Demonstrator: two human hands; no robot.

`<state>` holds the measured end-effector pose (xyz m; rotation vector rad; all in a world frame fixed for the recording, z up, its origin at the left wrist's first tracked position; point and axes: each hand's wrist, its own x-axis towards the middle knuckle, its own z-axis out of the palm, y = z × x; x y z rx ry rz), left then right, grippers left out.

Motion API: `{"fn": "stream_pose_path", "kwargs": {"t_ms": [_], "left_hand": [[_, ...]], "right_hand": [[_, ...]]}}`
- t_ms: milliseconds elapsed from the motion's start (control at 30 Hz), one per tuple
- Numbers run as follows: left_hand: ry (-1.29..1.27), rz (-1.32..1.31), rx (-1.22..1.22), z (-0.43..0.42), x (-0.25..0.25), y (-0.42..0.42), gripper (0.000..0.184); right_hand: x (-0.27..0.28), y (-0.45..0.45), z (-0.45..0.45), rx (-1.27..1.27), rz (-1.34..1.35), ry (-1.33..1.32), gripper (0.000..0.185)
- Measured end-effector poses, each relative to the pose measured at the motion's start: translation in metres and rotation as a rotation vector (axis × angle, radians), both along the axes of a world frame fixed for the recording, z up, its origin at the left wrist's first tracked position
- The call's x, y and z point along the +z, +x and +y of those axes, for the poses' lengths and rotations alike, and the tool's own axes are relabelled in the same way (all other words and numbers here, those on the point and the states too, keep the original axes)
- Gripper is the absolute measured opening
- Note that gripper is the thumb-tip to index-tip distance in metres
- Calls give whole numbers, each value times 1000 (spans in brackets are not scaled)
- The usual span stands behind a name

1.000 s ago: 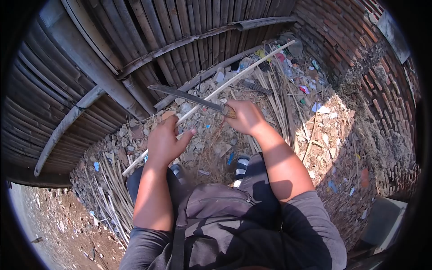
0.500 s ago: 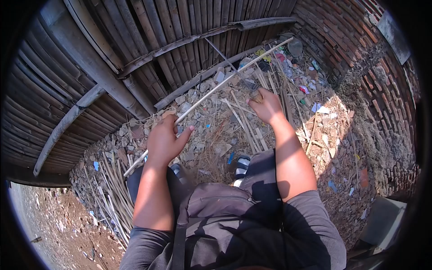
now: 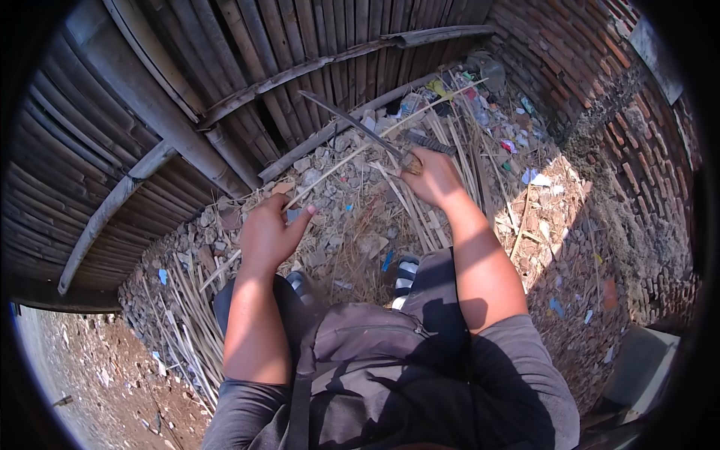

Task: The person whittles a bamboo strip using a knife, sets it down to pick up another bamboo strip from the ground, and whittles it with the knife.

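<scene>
My left hand (image 3: 268, 234) is closed round a long, pale bamboo strip (image 3: 330, 174), its thumb sticking out to the side. The strip slants from beside my left knee up to the far right. In my right hand (image 3: 436, 178) is the wooden handle of a machete (image 3: 349, 120). Its long dark blade points up and left, crossing the strip in view; I cannot tell whether they touch. A dark, ridged object (image 3: 429, 142) shows just beyond my right hand.
Cut bamboo strips lie in a pile (image 3: 184, 330) at my left and in another bundle (image 3: 457, 150) ahead. Rubble and litter cover the ground. A bamboo wall (image 3: 300, 37) rises in front, a brick wall (image 3: 600, 97) at right. A grey block (image 3: 637, 367) stands lower right.
The machete blade has swung to the left and now lies across the strip's line. The strip's far end has dropped slightly. My left hand has shifted only a little.
</scene>
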<state>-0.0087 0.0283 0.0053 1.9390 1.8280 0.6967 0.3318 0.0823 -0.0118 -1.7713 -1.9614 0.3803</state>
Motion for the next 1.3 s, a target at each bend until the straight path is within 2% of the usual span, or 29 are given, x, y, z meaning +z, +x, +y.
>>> {"fn": "stream_pose_path", "kwargs": {"t_ms": [67,167,267,367,467,567,667,700,800,900,1000,1200,1300], "left_hand": [[24,5,6,1,-1,-2,56],[16,11,-16,1,-1,-1,56],[-17,-2,-45,-1,3,5,58],[-24,3,-62,-1,-2,6,56],[-80,18,-65,0,-2,5,57],[-134,26,-85,2,2,2,56],[-124,3,-132,1,3,-1,54],[-111,-10,-149,1,3,-2,53],[-87,15,-145,2,-1,-4,52],[-82,35,-158,2,-1,1,52],[-87,27,-152,1,-1,6,53],[-74,44,-188,1,-11,9,51],[-116,24,-217,2,-10,2,54]], "right_hand": [[-7,23,9,-133,43,-29,52],[-6,25,3,-203,132,25,54],[-16,16,4,-101,79,52,53],[11,-20,-9,107,-60,-129,50],[19,-58,-25,280,-249,-149,46],[9,-63,-27,388,-127,52,40],[10,-41,-12,171,-43,-102,44],[17,-32,-9,79,-38,-149,52],[-9,8,7,-64,97,13,60],[-20,22,10,-90,164,39,64],[-27,10,8,-24,103,79,50],[19,-49,-22,340,-159,-63,40],[17,-32,-13,304,15,-130,43]]}}
